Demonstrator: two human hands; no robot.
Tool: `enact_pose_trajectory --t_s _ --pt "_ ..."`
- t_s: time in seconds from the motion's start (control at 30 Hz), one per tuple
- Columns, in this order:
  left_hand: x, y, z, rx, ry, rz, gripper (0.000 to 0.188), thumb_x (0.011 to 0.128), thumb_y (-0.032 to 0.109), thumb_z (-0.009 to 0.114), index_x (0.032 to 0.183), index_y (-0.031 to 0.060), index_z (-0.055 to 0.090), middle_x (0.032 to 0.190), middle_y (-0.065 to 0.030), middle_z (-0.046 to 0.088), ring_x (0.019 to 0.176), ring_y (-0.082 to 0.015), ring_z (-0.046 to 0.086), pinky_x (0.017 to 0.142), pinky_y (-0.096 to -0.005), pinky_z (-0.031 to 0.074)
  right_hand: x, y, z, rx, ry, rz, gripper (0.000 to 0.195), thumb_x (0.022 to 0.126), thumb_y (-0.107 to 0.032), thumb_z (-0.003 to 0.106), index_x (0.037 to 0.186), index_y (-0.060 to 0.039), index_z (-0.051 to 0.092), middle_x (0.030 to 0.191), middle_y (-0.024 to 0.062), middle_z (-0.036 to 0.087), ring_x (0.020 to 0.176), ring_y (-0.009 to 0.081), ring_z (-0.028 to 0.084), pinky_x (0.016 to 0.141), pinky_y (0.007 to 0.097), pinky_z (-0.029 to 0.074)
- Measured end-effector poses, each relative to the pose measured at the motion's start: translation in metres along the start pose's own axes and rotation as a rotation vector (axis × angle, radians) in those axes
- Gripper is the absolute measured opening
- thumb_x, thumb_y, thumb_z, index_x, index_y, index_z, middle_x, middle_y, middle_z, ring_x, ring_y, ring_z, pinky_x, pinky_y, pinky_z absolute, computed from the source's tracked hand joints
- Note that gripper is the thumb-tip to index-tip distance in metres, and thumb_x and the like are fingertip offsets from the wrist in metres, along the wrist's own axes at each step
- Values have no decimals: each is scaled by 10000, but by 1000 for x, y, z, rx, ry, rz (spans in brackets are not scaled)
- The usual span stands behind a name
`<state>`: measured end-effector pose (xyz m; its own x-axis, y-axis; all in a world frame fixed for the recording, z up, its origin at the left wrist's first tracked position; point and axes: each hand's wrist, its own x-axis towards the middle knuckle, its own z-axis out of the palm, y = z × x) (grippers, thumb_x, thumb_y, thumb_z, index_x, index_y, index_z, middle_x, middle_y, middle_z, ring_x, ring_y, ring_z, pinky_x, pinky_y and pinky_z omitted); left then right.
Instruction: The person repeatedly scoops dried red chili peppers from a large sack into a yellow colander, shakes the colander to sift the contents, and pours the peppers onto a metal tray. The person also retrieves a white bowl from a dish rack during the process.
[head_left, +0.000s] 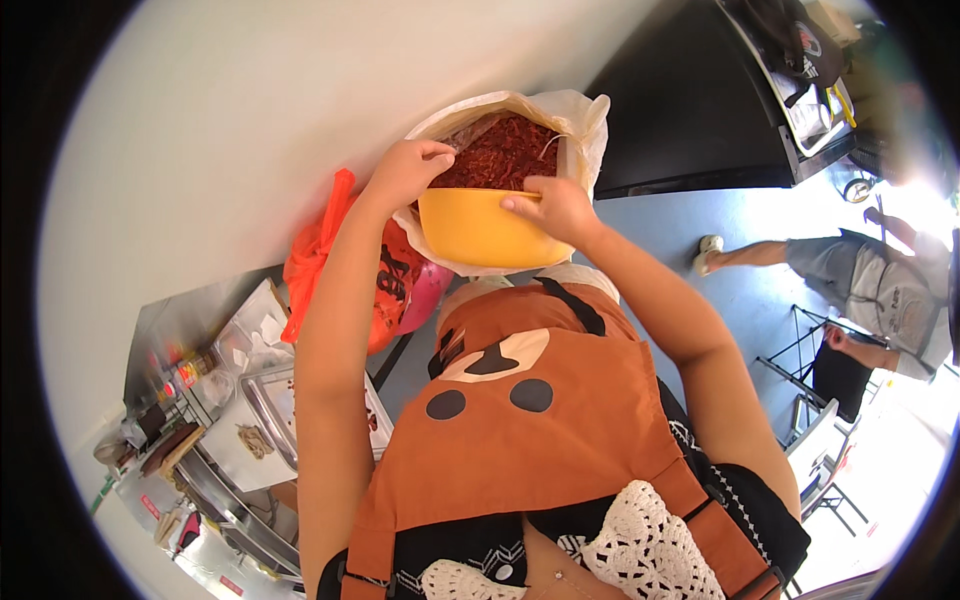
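In front of me stands a white woven sack (589, 124) with its mouth open, holding dark red dried chillies (502, 154), partly under clear plastic. A yellow plastic basin (487, 229) rests tilted at the near side of the sack's mouth. My right hand (559, 206) grips its rim, thumb outside and fingers over the edge. At the left side of the opening is my left hand (420, 169), thumb and forefinger close together by the clear plastic; whether they pinch it cannot be told. The basin's inside is mostly hidden.
Red plastic bags (315, 255) and a pink round object (427, 296) sit left of the sack. A metal tray (262, 409) lies on a table at the left. A black cabinet-like appliance (690, 105) stands right, with a person (885, 292) and a folding chair (840, 367) beyond.
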<state>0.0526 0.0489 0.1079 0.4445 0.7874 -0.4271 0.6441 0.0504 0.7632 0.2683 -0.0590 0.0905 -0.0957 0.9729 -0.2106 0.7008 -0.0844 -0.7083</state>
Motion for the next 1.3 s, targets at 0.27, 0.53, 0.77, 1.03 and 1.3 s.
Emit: enact_pose_trajectory --t_s 0.27,0.53,0.77,1.03,1.3 --pt "143 -8 68 744 -134 332 249 787 137 543 1006 60 633 971 -151 622 897 -314 578 793 -388 459 -8 6 -29 25 -171 12 523 688 -527 667 649 -17 557 613 157 559 591 323 546 574 379 447" --pt "215 11 104 857 -145 725 264 757 124 552 1012 64 591 1029 -101 596 939 -293 558 793 -389 460 14 36 -15 -22 384 -232 467 670 -488 673 532 -61 545 479 78 501 438 251 525 427 349 419" --pt "150 66 21 444 -245 109 352 834 327 537 1015 33 601 896 -107 643 814 -214 608 724 -283 467 60 40 8 93 565 -191 428 675 -455 672 524 -81 532 469 71 500 430 255 525 415 352 421" --pt "-11 33 93 554 399 356 521 771 518 560 1003 51 539 1202 -106 476 1253 -303 313 989 -586 66 43 32 -3 662 -427 -174 218 749 -251 634 873 -72 610 846 101 586 786 205 571 689 314 452" --pt "-19 21 90 451 469 277 369 711 403 644 720 66 493 1230 -114 456 1307 -334 222 995 -604 -3 136 131 38 141 -61 177 412 733 -89 462 1118 25 556 1114 220 563 1030 345 539 881 378 423"
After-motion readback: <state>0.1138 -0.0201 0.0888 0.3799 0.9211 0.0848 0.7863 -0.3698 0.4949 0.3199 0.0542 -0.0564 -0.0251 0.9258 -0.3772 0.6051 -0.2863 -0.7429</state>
